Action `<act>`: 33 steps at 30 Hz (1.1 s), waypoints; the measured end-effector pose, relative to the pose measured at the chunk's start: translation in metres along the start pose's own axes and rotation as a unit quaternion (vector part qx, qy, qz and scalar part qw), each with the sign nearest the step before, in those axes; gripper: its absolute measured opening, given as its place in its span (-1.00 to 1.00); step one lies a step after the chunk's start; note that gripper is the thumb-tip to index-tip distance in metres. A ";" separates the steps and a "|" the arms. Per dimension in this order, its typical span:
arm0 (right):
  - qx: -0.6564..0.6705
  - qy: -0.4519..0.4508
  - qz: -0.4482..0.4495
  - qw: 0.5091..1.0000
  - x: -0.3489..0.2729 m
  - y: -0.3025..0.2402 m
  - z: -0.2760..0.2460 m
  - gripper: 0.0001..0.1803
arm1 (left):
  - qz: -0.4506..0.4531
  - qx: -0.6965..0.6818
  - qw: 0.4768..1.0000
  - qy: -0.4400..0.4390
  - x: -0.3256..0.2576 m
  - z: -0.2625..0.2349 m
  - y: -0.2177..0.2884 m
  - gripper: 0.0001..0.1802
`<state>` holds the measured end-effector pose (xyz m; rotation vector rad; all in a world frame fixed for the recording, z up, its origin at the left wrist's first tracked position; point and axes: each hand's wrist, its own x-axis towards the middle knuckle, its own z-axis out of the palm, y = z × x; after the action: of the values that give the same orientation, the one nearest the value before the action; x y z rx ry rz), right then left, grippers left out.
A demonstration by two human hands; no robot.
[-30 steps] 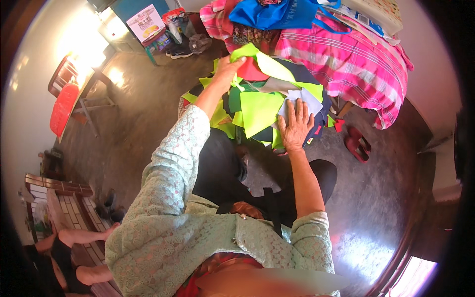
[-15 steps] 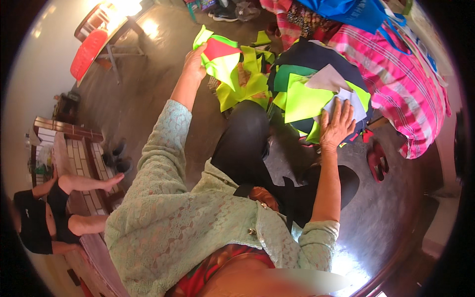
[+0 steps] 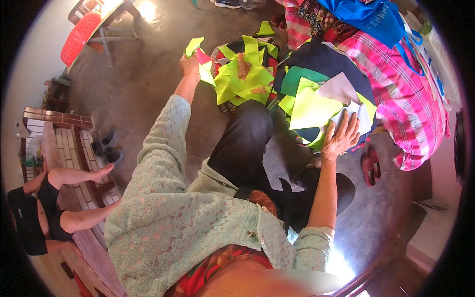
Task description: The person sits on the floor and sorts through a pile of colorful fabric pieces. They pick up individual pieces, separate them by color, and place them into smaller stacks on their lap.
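Observation:
My left hand (image 3: 189, 65) is held out at the far left of the piles, closed on several fabric scraps (image 3: 205, 72), neon yellow-green with a pinkish-red piece among them. To the right of it lies a heap of yellow-green cloth pieces (image 3: 257, 74), apart from the hand. My right hand (image 3: 340, 137) rests, fingers stretched and slightly spread, on a pale grey scrap (image 3: 363, 115) atop a round dark-blue bundle (image 3: 346, 60). Also on that bundle are a large yellow-green piece (image 3: 311, 108), a green piece (image 3: 301, 79) and a brownish-grey piece (image 3: 341, 89).
Pink plaid cloth (image 3: 381, 64) and a blue bag (image 3: 363, 20) stand beyond the bundle at the right. Dark red slippers (image 3: 370, 167) lie on the floor. At the left, another person's bare leg (image 3: 81, 175) reaches over a bench (image 3: 96, 257), near dark shoes (image 3: 108, 146) and a table (image 3: 111, 15).
My left hand has drawn leftward with the scraps, away from the yellow-green heap, and the scraps have turned narrower to view. My right hand stays on the grey scrap. The view has shifted slightly.

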<state>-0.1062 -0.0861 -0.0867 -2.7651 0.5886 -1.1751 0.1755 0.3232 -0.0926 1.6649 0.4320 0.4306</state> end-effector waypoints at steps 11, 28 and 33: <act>-0.005 -0.017 0.015 1.000 -0.001 0.001 0.000 -0.39 | 0.173 0.318 0.842 -0.401 -0.035 0.068 -0.001 -0.11; 0.012 -0.052 0.032 0.998 0.005 -0.005 -0.017 -0.40 | 0.452 0.063 0.812 -0.363 -0.235 0.115 0.100 -0.72; 0.027 -0.046 0.031 0.998 0.007 -0.004 -0.020 -0.36 | 0.485 0.215 0.785 -0.321 -0.252 0.152 0.109 -0.69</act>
<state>-0.1147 -0.0838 -0.0670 -2.7175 0.6191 -1.0294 0.0414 0.0509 -0.0133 2.2688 -0.9706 0.4767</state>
